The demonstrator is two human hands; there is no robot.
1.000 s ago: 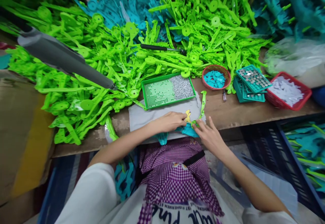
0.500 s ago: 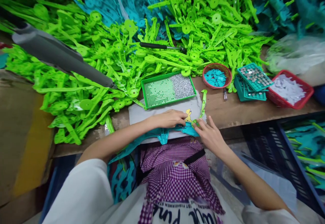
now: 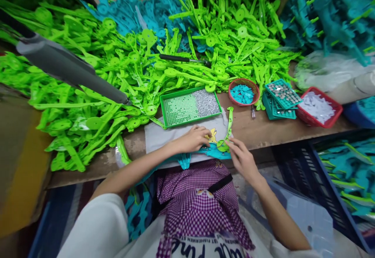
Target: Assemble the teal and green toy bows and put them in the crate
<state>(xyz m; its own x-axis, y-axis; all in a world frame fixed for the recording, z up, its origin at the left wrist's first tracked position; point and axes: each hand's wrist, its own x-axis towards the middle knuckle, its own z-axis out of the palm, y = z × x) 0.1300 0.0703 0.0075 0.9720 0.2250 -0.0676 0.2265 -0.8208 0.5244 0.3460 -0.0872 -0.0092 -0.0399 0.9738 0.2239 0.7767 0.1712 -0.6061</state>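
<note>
A blue plastic part (image 3: 184,160) lies along the table's front edge, over a grey cloth (image 3: 155,137). My left hand (image 3: 195,138) rests on it with curled fingers, its fingertips pressed down near a small shiny piece too small to name. At the blue part's right end sits a bright green plastic part (image 3: 230,121), its round end low and its narrow arm pointing away from me. The fingers of my right hand (image 3: 244,160) close on the green part's round end; the thumb is mostly hidden.
A green tray (image 3: 164,113) of small metal pieces stands just beyond my hands. Rightward are a red basket (image 3: 258,94) of blue pieces, teal trays (image 3: 271,111), and a red basket (image 3: 336,115) of white pieces. Piled green parts (image 3: 117,70) and a grey tool (image 3: 70,66) are at left.
My right hand's spread fingers have drawn closer together at the green part's round end, which shows more now. My left fingertips have lifted slightly. The whole view has shifted a little.
</note>
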